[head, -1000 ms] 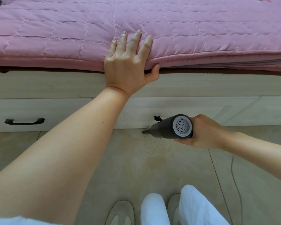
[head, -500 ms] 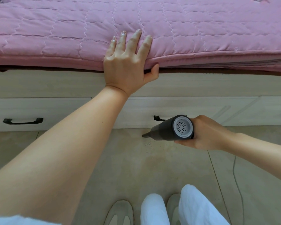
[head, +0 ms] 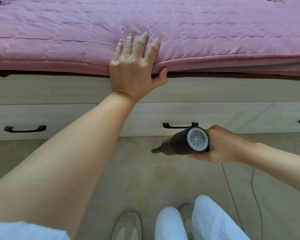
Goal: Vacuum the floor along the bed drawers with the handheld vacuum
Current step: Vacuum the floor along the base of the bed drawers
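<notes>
Vacuum (head: pixel 182 144), a dark handheld one with a pale vented rear cap, lies nearly level above the floor (head: pixel 128 170), its narrow nozzle pointing left and reaching down to the tiles just in front of the middle bed drawer (head: pixel 180 115). The right hand (head: pixel 220 146) grips its body from the right side, fingers curled under and around the barrel, thumb hidden behind it, wrist bent and forearm running off toward the right edge. The nozzle tip sits below the left end of that drawer's black handle (head: pixel 178 125), among a scatter of dark crumbs (head: pixel 164 159) on the tiles.

The left hand (head: pixel 132 66) rests on the front edge of the pink quilt (head: pixel 76 32), four fingers straight and slightly spread on top, the thumb tucked under the quilt's rim. Its arm stretches straight out from the lower left corner.

Another drawer (head: pixel 42 118) with a black handle sits to the left. A thin cord (head: pixel 254 187) trails over the floor at the right. White trouser legs (head: pixel 211 220) and grey slippers (head: pixel 126 226) show at the bottom edge.
</notes>
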`<state>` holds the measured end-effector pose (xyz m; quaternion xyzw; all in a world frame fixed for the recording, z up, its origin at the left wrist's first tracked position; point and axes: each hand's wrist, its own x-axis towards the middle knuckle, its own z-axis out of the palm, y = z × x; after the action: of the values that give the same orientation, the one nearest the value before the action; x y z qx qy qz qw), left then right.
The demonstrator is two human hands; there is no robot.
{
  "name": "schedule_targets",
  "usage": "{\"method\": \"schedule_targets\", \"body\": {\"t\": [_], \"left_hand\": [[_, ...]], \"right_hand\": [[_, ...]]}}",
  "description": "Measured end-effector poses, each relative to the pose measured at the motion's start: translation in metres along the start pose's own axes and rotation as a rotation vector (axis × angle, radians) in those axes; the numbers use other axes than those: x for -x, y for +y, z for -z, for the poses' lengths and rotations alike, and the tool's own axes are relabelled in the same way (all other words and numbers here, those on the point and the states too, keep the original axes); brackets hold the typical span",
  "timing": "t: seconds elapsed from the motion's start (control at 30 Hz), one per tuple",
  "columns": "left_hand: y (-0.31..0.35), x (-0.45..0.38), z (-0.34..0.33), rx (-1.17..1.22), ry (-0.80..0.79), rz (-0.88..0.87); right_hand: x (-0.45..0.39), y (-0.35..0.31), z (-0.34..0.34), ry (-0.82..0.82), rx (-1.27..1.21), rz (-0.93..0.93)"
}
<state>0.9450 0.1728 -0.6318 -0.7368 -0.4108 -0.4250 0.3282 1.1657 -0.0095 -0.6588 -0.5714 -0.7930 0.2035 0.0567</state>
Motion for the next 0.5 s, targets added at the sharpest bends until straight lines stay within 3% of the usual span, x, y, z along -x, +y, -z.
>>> {"method": "schedule_targets", "body": {"t": [0.5], "left_hand": [[0.002,0.000,0.005,-0.005,-0.031,0.007]], "right_hand": [[0.023,0.001,0.006,-0.065,-0.047,-0.013]]}}
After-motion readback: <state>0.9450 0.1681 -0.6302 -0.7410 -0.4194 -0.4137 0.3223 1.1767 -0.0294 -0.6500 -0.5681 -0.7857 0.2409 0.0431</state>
